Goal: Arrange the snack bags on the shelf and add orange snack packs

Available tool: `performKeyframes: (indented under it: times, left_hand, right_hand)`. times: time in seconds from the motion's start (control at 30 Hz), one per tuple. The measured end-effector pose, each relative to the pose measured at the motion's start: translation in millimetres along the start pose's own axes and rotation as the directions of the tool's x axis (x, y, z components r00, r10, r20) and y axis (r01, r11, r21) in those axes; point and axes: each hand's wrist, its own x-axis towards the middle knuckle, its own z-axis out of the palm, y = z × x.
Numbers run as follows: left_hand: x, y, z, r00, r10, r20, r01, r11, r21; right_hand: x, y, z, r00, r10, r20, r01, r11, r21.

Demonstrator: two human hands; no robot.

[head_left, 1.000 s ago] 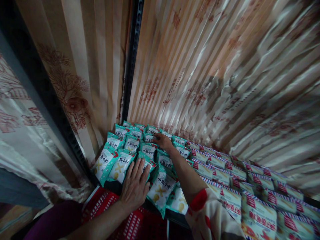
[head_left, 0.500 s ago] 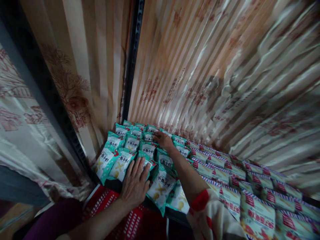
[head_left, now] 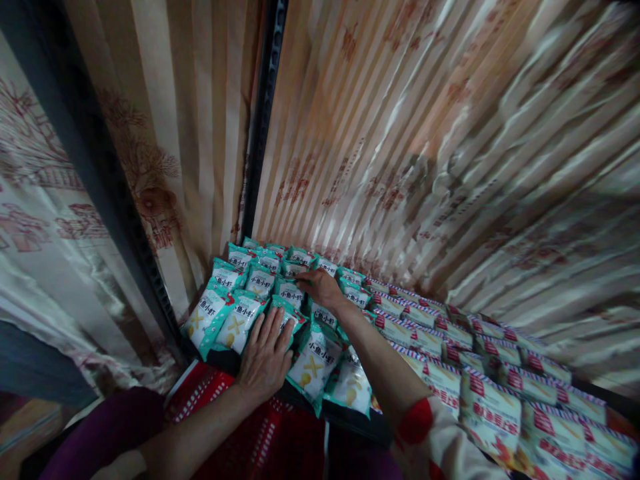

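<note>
Green-and-white snack bags [head_left: 237,320] stand in rows on a dark shelf, printed with dark lettering. My left hand [head_left: 265,353] lies on a front-row snack bag [head_left: 289,312], fingers stretched out and pressed against its face. Farther back, my right hand [head_left: 320,287] reaches over the rows, its fingers closed at the top edge of another snack bag [head_left: 290,293]. That grip is partly hidden by the hand itself. A front snack bag [head_left: 314,363] leans just right of my left hand.
Cream packets with red print [head_left: 490,413] fill rows to the right. Below the shelf is a red perforated plastic basket [head_left: 200,393]. Patterned, creased sheeting [head_left: 320,167] hangs behind, and a dark metal post [head_left: 260,127] rises at the back corner.
My right hand has come slightly nearer, from a back-row bag to one a row forward. The left hand stays on the same front bag. The view has shifted a little.
</note>
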Motion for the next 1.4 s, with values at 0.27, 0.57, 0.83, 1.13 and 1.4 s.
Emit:
performKeyframes:
  times: [0.27, 0.57, 0.83, 1.13, 1.4]
  left_hand:
    - [2, 0, -1.0, 1.000, -0.007, -0.006, 0.007, 1.000, 0.014]
    - [2, -3, -0.6, 0.999, -0.033, 0.008, 0.033, 0.999, 0.001]
    - [0, -4, -1.6, 1.000, -0.007, 0.003, 0.007, 1.000, 0.006]
    - [-2, -4, -4.6, 1.000, 0.012, 0.004, -0.012, 1.000, -0.011]
    - [-19, 8, -15.1, 0.999, 0.038, -0.016, -0.038, 0.999, 0.001]
  right_hand:
    - [2, -14, 3, 0.988, 0.146, -0.040, -0.148, 0.988, -0.052]
    - [0, -15, 8, 0.984, 0.166, -0.070, -0.171, 0.983, -0.068]
    - [-52, -18, -6, 0.844, 0.232, -0.483, -0.106, 0.956, 0.274]
    - [-202, -53, 50, 0.657, 0.280, -0.700, -0.122, 0.956, 0.267]
    - [-222, -72, 98, 0.704, 0.305, -0.641, -0.153, 0.947, 0.282]
